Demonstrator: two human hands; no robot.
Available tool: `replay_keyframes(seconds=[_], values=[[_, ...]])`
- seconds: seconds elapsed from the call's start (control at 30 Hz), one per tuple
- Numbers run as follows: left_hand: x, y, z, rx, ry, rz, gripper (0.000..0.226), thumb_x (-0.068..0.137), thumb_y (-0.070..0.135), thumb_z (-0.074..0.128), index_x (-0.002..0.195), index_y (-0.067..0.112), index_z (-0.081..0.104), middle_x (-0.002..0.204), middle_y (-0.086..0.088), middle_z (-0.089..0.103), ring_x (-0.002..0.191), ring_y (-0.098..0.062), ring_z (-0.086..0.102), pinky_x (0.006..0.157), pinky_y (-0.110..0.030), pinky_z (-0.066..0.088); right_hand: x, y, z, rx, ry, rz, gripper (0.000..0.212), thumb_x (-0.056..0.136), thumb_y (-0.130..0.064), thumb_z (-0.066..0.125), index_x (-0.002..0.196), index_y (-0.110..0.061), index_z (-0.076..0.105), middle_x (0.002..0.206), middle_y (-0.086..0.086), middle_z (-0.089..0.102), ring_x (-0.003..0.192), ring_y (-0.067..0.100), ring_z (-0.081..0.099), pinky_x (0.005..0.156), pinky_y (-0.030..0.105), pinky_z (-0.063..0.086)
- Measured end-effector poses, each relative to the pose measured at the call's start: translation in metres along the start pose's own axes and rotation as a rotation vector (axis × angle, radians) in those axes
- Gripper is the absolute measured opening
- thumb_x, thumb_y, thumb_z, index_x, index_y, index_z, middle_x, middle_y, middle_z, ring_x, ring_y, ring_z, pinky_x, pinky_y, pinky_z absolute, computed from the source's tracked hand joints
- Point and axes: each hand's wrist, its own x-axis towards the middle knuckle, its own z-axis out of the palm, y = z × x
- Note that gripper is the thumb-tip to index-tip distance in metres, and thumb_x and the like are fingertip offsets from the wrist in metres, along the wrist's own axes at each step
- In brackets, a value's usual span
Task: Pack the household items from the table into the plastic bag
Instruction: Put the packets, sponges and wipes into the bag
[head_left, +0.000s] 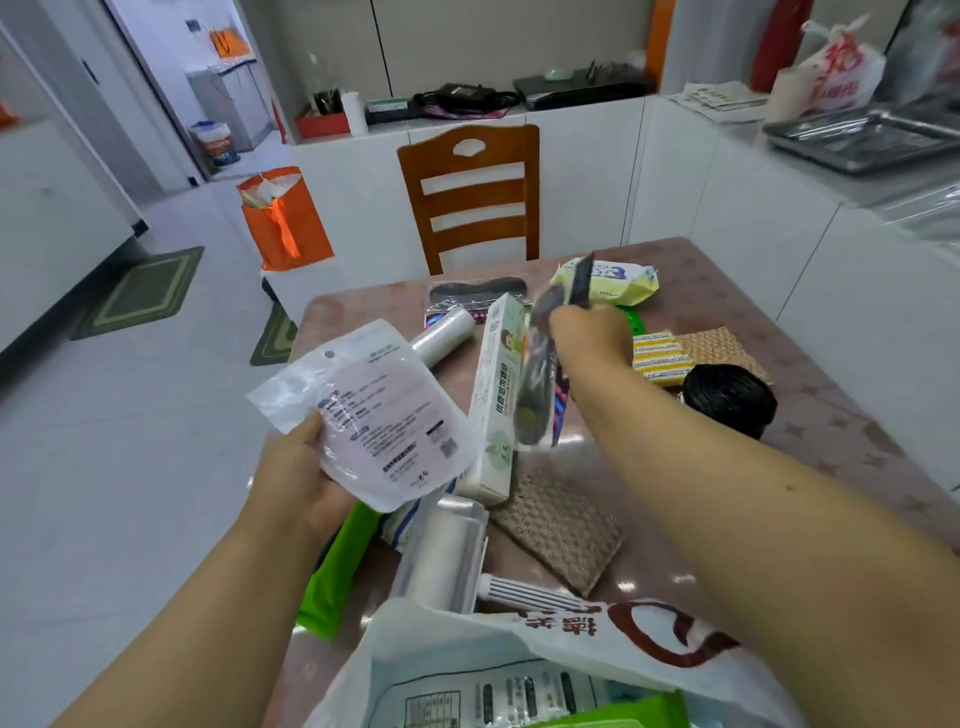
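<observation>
Nearest, cut off by the tabletop's near edge, gapes the plastic bag. Left hand pinches a clear pouch; right hand, fingers hidden, lifts blurred dark packets.

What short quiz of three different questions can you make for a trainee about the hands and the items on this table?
1. True or false: the left hand holds a flat clear packet.
2. What does the right hand grip?
A. the black roll
B. a dark packet
C. the tall white box
3. Fill in: the white plastic bag at the near edge of the table already holds a ____ packet.

Key
1. True
2. B
3. Green
</observation>
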Motion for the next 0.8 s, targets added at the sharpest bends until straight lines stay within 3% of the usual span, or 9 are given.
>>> replay_keyframes(seconds=[0.1, 0.2, 0.3, 0.4, 0.5, 0.57, 0.63, 0.7, 0.8], values=[[-0.003, -0.010, 0.014, -0.050, 0.003, -0.027, 0.037, 0.103, 0.027, 0.035, 0.123, 0.012, 0.061, 0.120, -0.014, 0.067, 0.113, -0.030, 0.061, 0.087, -0.053, 0.046, -0.027, -0.024, 0.014, -0.048, -0.365, -0.093, 0.018, 0.084, -0.031, 0.057, 0.083, -0.014, 0.062, 0.101, 0.012, 0.067, 0.089, 0.029, 0.063, 0.077, 0.039, 0.048], [-0.014, -0.018, 0.031, -0.097, -0.162, -0.055, 0.055, 0.096, 0.047, 0.036, 0.104, 0.009, 0.074, 0.115, -0.020, 0.069, 0.105, -0.035, 0.066, 0.096, -0.058, 0.040, -0.058, -0.021, 0.035, -0.146, -0.900, 0.062, 0.075, 0.088, -0.072, 0.026, 0.107, -0.011, 0.066, 0.134, 0.011, 0.056, 0.125, 0.024, 0.048, 0.102, 0.043, 0.030], [-0.015, -0.022, 0.036, -0.050, -0.161, -0.103, 0.053, 0.084, 0.049, 0.057, 0.117, 0.009, 0.065, 0.115, -0.022, 0.068, 0.110, -0.039, 0.063, 0.101, -0.060, 0.039, -0.068, -0.008, 0.050, -0.226, -1.054, 0.130, 0.103, 0.075, -0.088, 0.011, 0.126, -0.014, 0.061, 0.144, 0.007, 0.049, 0.135, 0.020, 0.040, 0.107, 0.041, 0.025], [-0.011, -0.029, 0.033, 0.088, 0.029, -0.112, 0.018, 0.093, 0.005, 0.048, 0.103, -0.002, 0.060, 0.072, -0.017, 0.072, 0.077, -0.031, 0.068, 0.078, -0.048, 0.055, -0.063, -0.013, 0.043, -0.169, -0.990, 0.129, 0.090, 0.087, -0.075, 0.010, 0.122, -0.010, 0.062, 0.129, 0.013, 0.061, 0.120, 0.022, 0.053, 0.097, 0.040, 0.036], [-0.001, -0.026, 0.020, 0.174, 0.189, -0.089, 0.017, 0.092, -0.008, 0.043, 0.090, 0.001, 0.057, 0.053, -0.011, 0.068, 0.050, -0.024, 0.068, 0.059, -0.046, 0.058, -0.029, -0.002, 0.026, -0.334, -0.567, -0.029, 0.040, 0.096, -0.049, 0.038, 0.100, -0.016, 0.060, 0.103, 0.012, 0.065, 0.095, 0.026, 0.060, 0.076, 0.035, 0.046], [0.001, -0.017, 0.012, 0.166, 0.192, -0.072, 0.017, 0.091, -0.008, 0.045, 0.095, 0.001, 0.059, 0.062, -0.013, 0.071, 0.054, -0.025, 0.070, 0.060, -0.050, 0.059, -0.007, 0.024, 0.014, -0.830, -0.386, -0.167, 0.040, 0.086, -0.054, 0.050, 0.109, -0.023, 0.058, 0.111, 0.007, 0.062, 0.105, 0.028, 0.058, 0.078, 0.034, 0.046], [0.004, -0.009, 0.004, 0.163, 0.177, -0.071, 0.025, 0.091, -0.007, 0.045, 0.111, 0.000, 0.057, 0.086, -0.018, 0.071, 0.073, -0.030, 0.070, 0.067, -0.052, 0.056, -0.008, 0.056, 0.008, -1.230, -0.539, -0.117, 0.056, 0.080, -0.059, 0.060, 0.123, -0.024, 0.054, 0.125, 0.000, 0.058, 0.116, 0.027, 0.056, 0.089, 0.035, 0.047], [0.005, -0.003, 0.000, 0.161, 0.179, -0.071, 0.033, 0.091, -0.006, 0.045, 0.123, 0.000, 0.053, 0.107, -0.020, 0.066, 0.087, -0.033, 0.067, 0.071, -0.053, 0.051, -0.025, 0.075, 0.003, -1.353, -0.667, 0.082, 0.070, 0.075, -0.054, 0.072, 0.129, -0.014, 0.053, 0.129, 0.003, 0.057, 0.116, 0.026, 0.058, 0.090, 0.033, 0.048], [0.002, 0.001, -0.002, 0.175, 0.191, -0.068, 0.039, 0.090, -0.005, 0.047, 0.129, 0.000, 0.051, 0.116, -0.021, 0.065, 0.094, -0.034, 0.066, 0.066, -0.051, 0.052, -0.031, 0.081, -0.005, -1.305, -0.700, 0.101, 0.076, 0.079, -0.053, 0.070, 0.135, -0.006, 0.048, 0.136, 0.008, 0.053, 0.122, 0.027, 0.054, 0.096, 0.032, 0.045]])
